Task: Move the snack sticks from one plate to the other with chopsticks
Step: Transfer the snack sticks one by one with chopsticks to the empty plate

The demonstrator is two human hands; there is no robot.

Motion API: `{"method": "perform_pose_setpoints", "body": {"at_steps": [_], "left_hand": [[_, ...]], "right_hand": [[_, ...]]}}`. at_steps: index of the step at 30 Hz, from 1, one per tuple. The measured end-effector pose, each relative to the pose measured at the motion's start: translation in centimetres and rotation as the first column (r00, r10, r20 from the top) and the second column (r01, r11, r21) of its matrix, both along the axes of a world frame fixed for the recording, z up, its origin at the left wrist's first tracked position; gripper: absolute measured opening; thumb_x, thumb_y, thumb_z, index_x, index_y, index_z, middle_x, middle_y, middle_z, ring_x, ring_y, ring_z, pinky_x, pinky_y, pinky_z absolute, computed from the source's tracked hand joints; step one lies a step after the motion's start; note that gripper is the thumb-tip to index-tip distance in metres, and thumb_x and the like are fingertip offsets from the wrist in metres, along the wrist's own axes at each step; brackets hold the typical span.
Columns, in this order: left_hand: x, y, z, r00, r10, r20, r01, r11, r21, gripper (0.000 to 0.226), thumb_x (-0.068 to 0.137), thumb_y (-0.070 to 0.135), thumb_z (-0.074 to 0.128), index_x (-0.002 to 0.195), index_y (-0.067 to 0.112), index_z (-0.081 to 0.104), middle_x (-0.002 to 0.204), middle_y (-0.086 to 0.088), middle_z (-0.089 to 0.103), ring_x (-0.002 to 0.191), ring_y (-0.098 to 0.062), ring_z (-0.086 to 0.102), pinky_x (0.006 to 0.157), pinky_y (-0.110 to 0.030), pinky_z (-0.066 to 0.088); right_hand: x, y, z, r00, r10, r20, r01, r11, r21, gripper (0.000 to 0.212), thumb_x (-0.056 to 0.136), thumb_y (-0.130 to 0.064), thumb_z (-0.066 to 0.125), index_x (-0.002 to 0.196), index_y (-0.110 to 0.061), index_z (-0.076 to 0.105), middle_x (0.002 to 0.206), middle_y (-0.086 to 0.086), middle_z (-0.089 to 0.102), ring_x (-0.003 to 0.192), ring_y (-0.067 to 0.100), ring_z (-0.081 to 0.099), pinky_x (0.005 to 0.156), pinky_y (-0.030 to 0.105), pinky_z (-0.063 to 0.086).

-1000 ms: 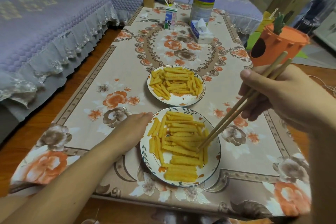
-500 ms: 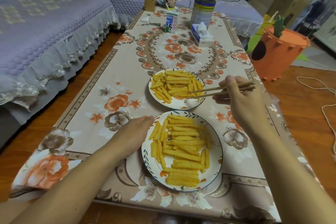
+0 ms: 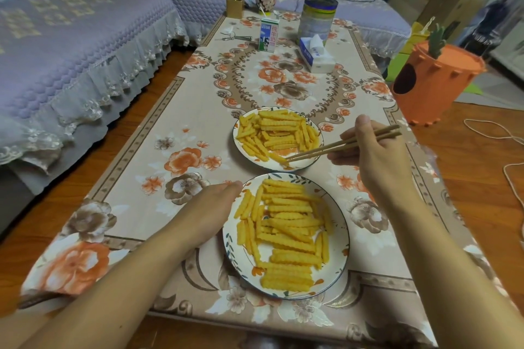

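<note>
Along the left and far edges of the view, a lilac quilted sofa (image 3: pixel 71 37) with a lace skirt wraps round a long low surface (image 3: pixel 175 127) under a beige cloth printed with orange and brown flowers. On the wooden floor to the right, an orange carrot-shaped bin (image 3: pixel 433 85).

Near plate, round, white, leaf-patterned rim (image 3: pixel 341 238): loaded with yellow crinkle-cut snack sticks (image 3: pixel 286 232). Far plate, same pattern (image 3: pixel 239 147), just beyond it and not touching: a second heap of the sticks (image 3: pixel 276 133).

Left hand (image 3: pixel 211 208), fingers straight and together, lies flat on the cloth against the near plate's left rim, holding nothing. Right hand (image 3: pixel 377 161) hovers right of the far plate and grips a pair of brown wooden chopsticks (image 3: pixel 337 146); their tips reach over the far plate's near edge at one stick (image 3: pixel 279 158). Whether the tips pinch it or only touch it, cannot tell.

Far end of the surface: tall metal tin with a blue-and-yellow band (image 3: pixel 319 18), white tissue box (image 3: pixel 316 55) in front of it, blue-and-white milk carton (image 3: pixel 268 35), flowered dark mug (image 3: pixel 265 0), small gold box (image 3: pixel 234 7).
</note>
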State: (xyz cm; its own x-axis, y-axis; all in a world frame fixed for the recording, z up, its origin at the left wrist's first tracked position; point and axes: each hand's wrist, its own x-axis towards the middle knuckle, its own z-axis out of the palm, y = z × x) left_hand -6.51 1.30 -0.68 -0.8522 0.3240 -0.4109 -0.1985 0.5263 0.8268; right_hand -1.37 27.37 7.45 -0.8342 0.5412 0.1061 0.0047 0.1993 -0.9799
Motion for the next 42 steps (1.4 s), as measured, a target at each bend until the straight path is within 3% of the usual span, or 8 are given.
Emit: {"method": "perform_pose_setpoints", "body": {"at_steps": [5, 13, 17, 22, 28, 34, 40, 42], "left_hand": [[-0.1, -0.1, -0.2, 1.0, -0.004, 0.006, 0.004, 1.0, 0.007, 0.052, 0.083, 0.075, 0.038, 0.085, 0.034, 0.069, 0.084, 0.0, 0.075, 0.09, -0.022, 0.073, 0.099, -0.051, 0.053], [0.2, -0.3, 0.1, 1.0, 0.001, 0.018, -0.001, 1.0, 0.023, 0.048, 0.087, 0.074, 0.038, 0.089, 0.039, 0.071, 0.084, 0.007, 0.076, 0.093, -0.022, 0.073, 0.1, -0.05, 0.053], [0.6, -0.4, 0.3, 1.0, 0.001, 0.018, -0.002, 1.0, 0.021, 0.05, 0.093, 0.071, 0.038, 0.096, 0.034, 0.071, 0.093, 0.012, 0.076, 0.098, -0.016, 0.071, 0.102, -0.045, 0.052], [1.1, -0.3, 1.2, 0.999, -0.033, -0.01, 0.033, 0.999, -0.007, 0.079, 0.078, 0.078, 0.031, 0.13, 0.026, 0.061, 0.137, 0.006, 0.062, 0.131, -0.018, 0.054, 0.114, -0.047, 0.041], [1.3, -0.8, 1.5, 0.999, -0.033, -0.022, 0.033, 0.999, 0.006, 0.073, 0.078, 0.079, 0.032, 0.119, 0.027, 0.064, 0.131, 0.004, 0.063, 0.123, -0.022, 0.058, 0.105, -0.048, 0.048], [1.3, -1.2, 1.8, 0.992, -0.037, -0.117, 0.041, 0.998, 0.038, 0.042, 0.101, 0.051, 0.035, 0.081, 0.02, 0.055, 0.084, -0.002, 0.061, 0.091, -0.027, 0.062, 0.088, -0.04, 0.049], [2.0, -2.9, 0.4, 0.902, -0.005, -0.432, -0.062, 0.988, -0.141, 0.035, 0.1, 0.04, 0.036, 0.097, 0.026, 0.067, 0.112, -0.001, 0.066, 0.112, -0.026, 0.056, 0.088, -0.039, 0.048], [2.1, -3.4, -0.3, 0.857, -0.049, -0.512, -0.081, 0.97, -0.228, 0.033, 0.103, 0.031, 0.037, 0.116, 0.025, 0.067, 0.128, -0.001, 0.06, 0.128, -0.026, 0.045, 0.1, -0.043, 0.045]], "right_hand": [[1.6, -0.1, 4.2, 0.999, 0.047, -0.019, -0.048, 0.995, -0.09, 0.049, 0.11, -0.035, 0.042, 0.084, 0.001, 0.061, 0.06, 0.014, 0.069, 0.055, 0.032, 0.071, 0.057, 0.04, 0.064], [4.6, -2.4, 8.1, 0.916, 0.295, 0.273, -0.305, 0.952, -0.003, 0.053, 0.104, -0.039, 0.048, 0.086, 0.01, 0.061, 0.065, 0.028, 0.067, 0.057, 0.044, 0.069, 0.05, 0.042, 0.061], [6.0, -4.2, 8.0, 0.922, 0.208, 0.326, -0.233, 0.972, 0.04, 0.057, 0.105, -0.044, 0.045, 0.086, 0.007, 0.063, 0.066, 0.027, 0.069, 0.058, 0.04, 0.072, 0.056, 0.044, 0.063], [7.9, -6.3, 7.2, 0.941, 0.064, 0.331, -0.109, 0.987, 0.117, 0.061, 0.106, -0.045, 0.042, 0.088, 0.008, 0.065, 0.065, 0.022, 0.071, 0.057, 0.035, 0.073, 0.061, 0.046, 0.065], [8.6, -9.5, 6.5, 0.961, 0.015, 0.276, -0.072, 0.977, 0.199, 0.058, 0.107, -0.043, 0.043, 0.084, 0.005, 0.065, 0.059, 0.018, 0.07, 0.053, 0.032, 0.073, 0.063, 0.052, 0.064], [9.3, -10.7, 7.0, 0.96, 0.053, 0.276, -0.122, 0.963, 0.239, 0.048, 0.104, -0.04, 0.05, 0.087, 0.001, 0.066, 0.062, 0.017, 0.072, 0.055, 0.027, 0.074, 0.06, 0.045, 0.064], [9.7, -8.2, 8.2, 0.986, -0.024, 0.164, -0.015, 0.973, 0.232, 0.042, 0.106, -0.03, 0.05, 0.089, 0.003, 0.068, 0.068, 0.019, 0.073, 0.06, 0.031, 0.074, 0.057, 0.039, 0.064], [8.7, -7.3, 8.1, 0.995, -0.041, 0.089, 0.021, 0.978, 0.208, 0.04, 0.107, -0.03, 0.049, 0.089, 0.0, 0.068, 0.068, 0.019, 0.073, 0.063, 0.032, 0.075, 0.06, 0.04, 0.064]]}}
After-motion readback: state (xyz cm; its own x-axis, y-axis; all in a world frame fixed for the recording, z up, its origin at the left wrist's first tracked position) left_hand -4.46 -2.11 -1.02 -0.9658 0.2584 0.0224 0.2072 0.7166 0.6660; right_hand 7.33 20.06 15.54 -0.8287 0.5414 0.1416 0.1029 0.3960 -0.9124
